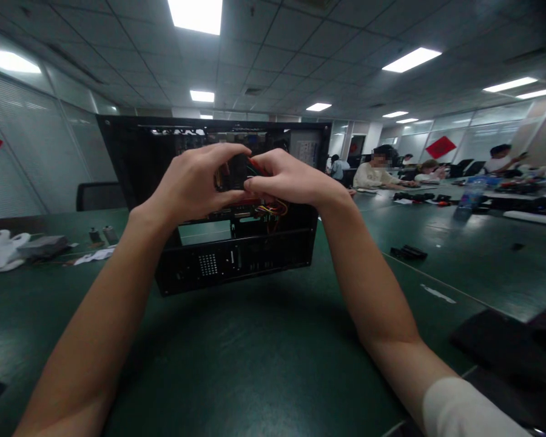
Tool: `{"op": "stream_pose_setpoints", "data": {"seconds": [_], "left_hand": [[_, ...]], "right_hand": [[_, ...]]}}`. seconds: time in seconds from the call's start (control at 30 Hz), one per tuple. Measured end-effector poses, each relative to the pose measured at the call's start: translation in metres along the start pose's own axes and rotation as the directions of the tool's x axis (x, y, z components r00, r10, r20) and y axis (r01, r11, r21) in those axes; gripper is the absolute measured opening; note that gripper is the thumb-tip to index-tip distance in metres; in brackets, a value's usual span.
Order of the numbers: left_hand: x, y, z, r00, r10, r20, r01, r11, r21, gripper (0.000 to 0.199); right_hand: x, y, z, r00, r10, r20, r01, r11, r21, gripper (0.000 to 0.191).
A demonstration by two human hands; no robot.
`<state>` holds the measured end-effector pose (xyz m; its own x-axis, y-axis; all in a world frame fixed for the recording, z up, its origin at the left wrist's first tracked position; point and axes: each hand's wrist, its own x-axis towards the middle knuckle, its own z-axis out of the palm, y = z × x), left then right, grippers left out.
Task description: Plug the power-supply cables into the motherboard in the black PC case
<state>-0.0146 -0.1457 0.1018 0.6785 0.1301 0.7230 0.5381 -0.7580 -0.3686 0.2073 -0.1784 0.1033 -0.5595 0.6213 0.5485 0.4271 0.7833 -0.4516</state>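
The green bench (236, 352) fills my view from 9 o'clock round through 6 to 3. At 2 o'clock, across it, a person in a light top (366, 176) sits with an arm on the work surface. The black computer case (273, 250) is straight ahead, just toward 11 o'clock of the centre, its open side facing me and its lower edge slanting up toward 3. A dark chair (99, 197) shows at 9 o'clock, beyond the near edge of the case. Out at 4 o'clock lies a black, soft-looking item (495, 340), its shape too dim to name. A white plastic bag (2, 250) sits at 9 o'clock, with a grey box (44, 246) just beside it. A clear bottle (471, 197) stands at 3 o'clock.

My hands meet in front of the open case. My left hand (204, 179) grips a dark block (238, 172), fingers over its top and thumb beneath. My right hand (282, 176) comes in from the block's 3 o'clock side, thumb and fingers bent close together at its edge; I cannot tell whether they pinch it. Thin coloured wires (277, 208) loop just below my right hand, at the centre of my view. A white strip (438, 294) lies toward 4 o'clock.
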Motion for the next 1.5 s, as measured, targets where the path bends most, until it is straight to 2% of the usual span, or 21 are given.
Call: {"op": "stream_pose_setpoints", "data": {"seconds": [0.23, 0.4, 0.5, 0.57, 0.67, 0.77, 0.93, 1.2, 1.33, 1.5], "left_hand": [[-0.001, -0.001, 0.0, 0.999, -0.022, -0.036, 0.028, 0.985, 0.17, 0.051], [0.0, -0.001, 0.0, 0.999, -0.034, 0.003, 0.033, 0.976, 0.217, 0.046], [0.0, -0.001, 0.002, 0.999, -0.044, 0.014, 0.04, 0.974, 0.225, 0.046], [-0.001, -0.003, 0.006, 0.999, -0.052, 0.013, 0.048, 0.978, 0.205, 0.047], [-0.002, -0.008, 0.015, 0.997, -0.073, 0.025, 0.068, 0.983, 0.169, 0.05], [-0.005, -0.015, 0.023, 0.993, -0.102, 0.06, 0.091, 0.981, 0.169, 0.05], [-0.01, -0.024, 0.035, 0.978, -0.151, 0.141, 0.134, 0.983, 0.125, 0.05], [-0.015, -0.032, 0.063, 0.972, -0.201, 0.118, 0.189, 0.976, 0.103, 0.04], [-0.016, -0.036, 0.075, 0.95, -0.287, 0.121, 0.275, 0.955, 0.107, 0.034], [-0.02, -0.045, 0.09, 0.934, -0.344, 0.101, 0.343, 0.939, 0.02, 0.023]], "right_hand": [[0.012, 0.011, 0.013, 0.995, 0.069, -0.074, -0.061, 0.993, 0.1, 0.013], [0.017, 0.027, 0.014, 0.995, 0.005, -0.101, 0.001, 0.998, 0.055, 0.025], [0.018, 0.039, 0.008, 0.99, -0.076, -0.117, 0.067, 0.995, -0.072, 0.036], [0.018, 0.046, 0.006, 0.969, -0.148, -0.2, 0.105, 0.972, -0.208, 0.035], [0.018, 0.056, 0.011, 0.905, -0.287, -0.313, 0.125, 0.884, -0.45, 0.027], [0.018, 0.065, 0.022, 0.896, -0.344, -0.281, 0.114, 0.789, -0.603, 0.037], [0.02, 0.082, 0.035, 0.933, -0.288, -0.217, 0.065, 0.725, -0.686, 0.045], [0.025, 0.096, 0.038, 0.957, -0.237, -0.167, 0.04, 0.68, -0.732, 0.046], [0.028, 0.098, 0.043, 0.975, -0.17, -0.145, 0.006, 0.669, -0.743, 0.04], [0.032, 0.102, 0.049, 0.975, -0.111, -0.194, -0.073, 0.66, -0.748, 0.038]]}}
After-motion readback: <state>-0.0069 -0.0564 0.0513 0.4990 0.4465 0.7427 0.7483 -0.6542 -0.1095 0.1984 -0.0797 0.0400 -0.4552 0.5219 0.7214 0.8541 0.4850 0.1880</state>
